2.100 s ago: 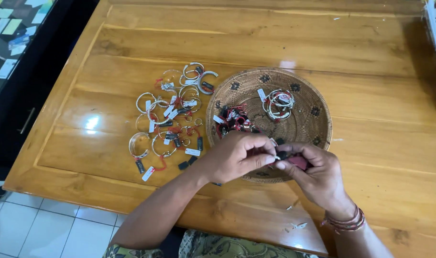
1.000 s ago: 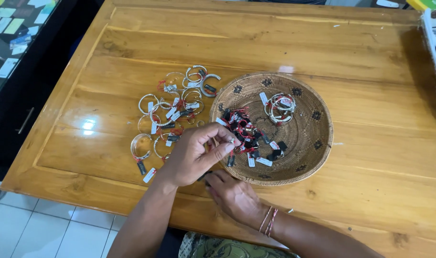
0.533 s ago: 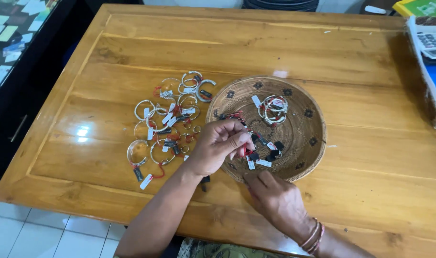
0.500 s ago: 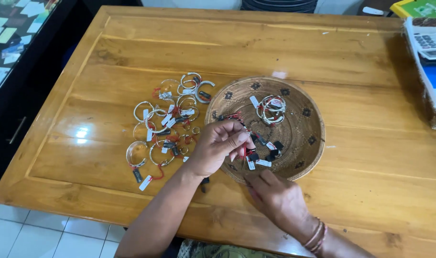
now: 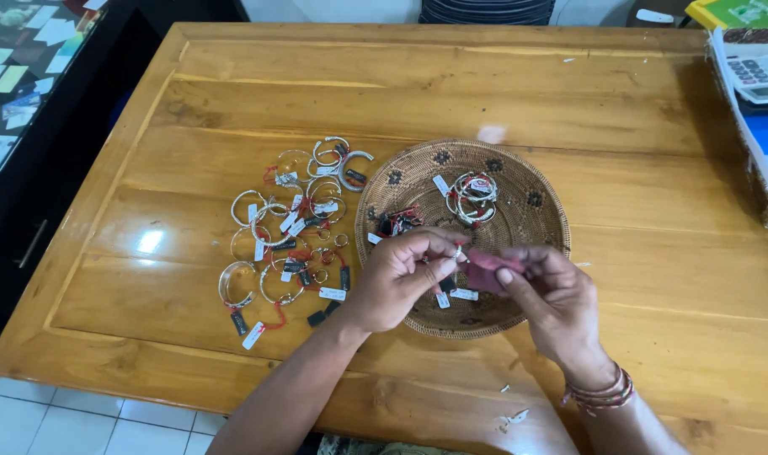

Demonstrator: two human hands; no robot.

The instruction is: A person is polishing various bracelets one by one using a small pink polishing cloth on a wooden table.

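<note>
Left hand (image 5: 398,280): I saw it pinching a small silver ring (image 5: 458,251) at the fingertips; above the woven basket (image 5: 536,202)
Right hand (image 5: 548,295): closed on a dark red cloth (image 5: 483,271); touching the ring
Bangles (image 5: 287,223): on the table (image 5: 401,93), left of both hands

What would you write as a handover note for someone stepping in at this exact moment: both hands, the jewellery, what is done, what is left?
Left hand: pinching a small silver ring above the round woven basket.
Right hand: holding a dark red cloth against the ring.
Done, apparently: tagged silver bangles lie spread on the wooden table, left of the basket.
Left: a bundle of silver bangles and small tagged pieces in the basket.
</note>
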